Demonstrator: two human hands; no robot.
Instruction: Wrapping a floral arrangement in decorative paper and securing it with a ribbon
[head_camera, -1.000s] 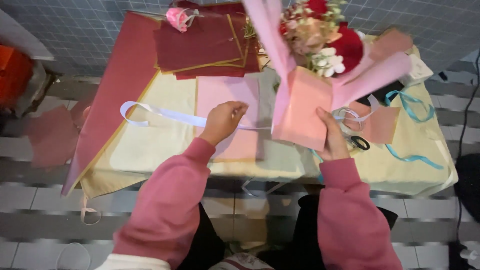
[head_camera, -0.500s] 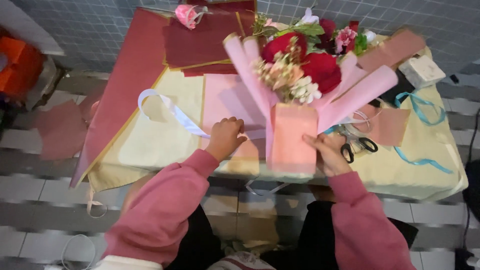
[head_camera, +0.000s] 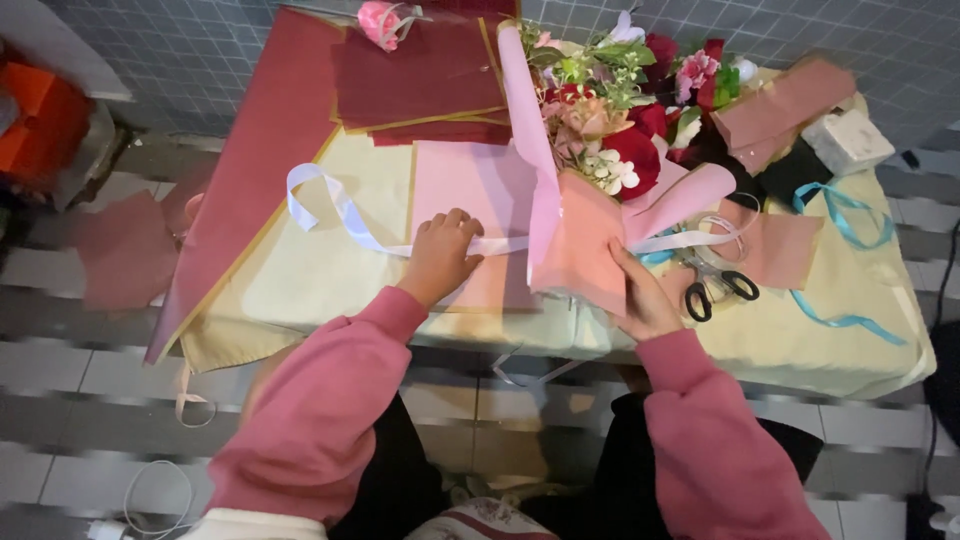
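Note:
A flower bouquet (head_camera: 610, 140) of red and pink blooms, wrapped in pink paper (head_camera: 580, 245), lies on a small table (head_camera: 330, 290) covered in cream paper. My right hand (head_camera: 645, 300) grips the lower wrapped stem end of the bouquet. My left hand (head_camera: 440, 255) presses down on a white ribbon (head_camera: 330, 215) that loops to the left and runs right toward the wrap. A flat pink sheet (head_camera: 470, 200) lies beneath my left hand.
Dark red paper sheets (head_camera: 420, 70) and a long maroon sheet (head_camera: 260, 150) lie at the left and back. Black-handled scissors (head_camera: 715, 285), teal ribbon (head_camera: 840, 225), a pink ribbon roll (head_camera: 378, 20), and a white box (head_camera: 848, 140) sit nearby. The floor is tiled.
The bouquet has tipped from upright to lying back on the table, blooms pointing away. My left hand slid along the white ribbon, which now stretches toward the wrap.

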